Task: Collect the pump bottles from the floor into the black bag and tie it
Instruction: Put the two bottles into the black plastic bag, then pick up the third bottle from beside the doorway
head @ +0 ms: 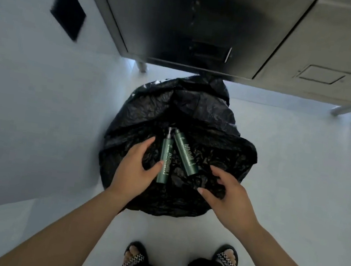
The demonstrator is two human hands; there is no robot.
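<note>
Black bag (pixel 194 117) lay crumpled on the floor; two green pump bottles (pixel 176 155) rested on it between loosely open, empty hands, left hand (pixel 137 168), right hand (pixel 228 192), poised to gather plastic.

Two bottles (pixel 174 155) side by side, seemingly on bag (pixel 195 113).

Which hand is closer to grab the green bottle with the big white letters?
The left hand. Its thumb is right beside the green pump bottle with white lettering, which lies on the crinkled black plastic bag. The right hand is open too, but sits beyond the second green bottle, farther away.
</note>
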